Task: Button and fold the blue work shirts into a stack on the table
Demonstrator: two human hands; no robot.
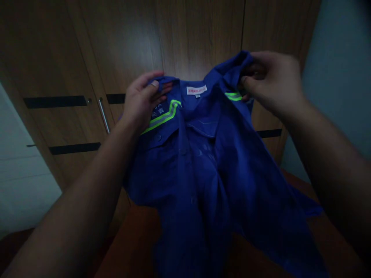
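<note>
The wood-grain wardrobe (188,31) fills the far side, black bands crossing its doors and a metal bar handle (104,116) upright at left; its top runs out of view. A blue-grey wall (333,77) stands at right. Below spreads a reddish-brown surface (136,231), too dark to identify.

In front of these, between my two hands, hangs the blue work jacket (243,173), its front towards me and its collar end far, its lower part falling near, where the frame's bottom edge cuts it off. The folds there sink into shadow.

My right hand (266,79) is mostly closed, thumb and curled fingers gripping the cloth at the right of the collar; some fingertips are hidden. My left hand (145,94) pinches the collar's left side between thumb and fingers, the fingers partly spread behind the fabric.

A yellow-green and silver reflective stripe (162,121) crosses the left chest, above a buttoned pocket flap (164,139); only a short piece of its match shows beside my right hand. Inside the neck, a white label (196,90) bears red lettering, too blurred to read, with a tiny tab (197,96) below, equally illegible. White printed characters (158,112) above the left stripe are partly covered by my left hand.
</note>
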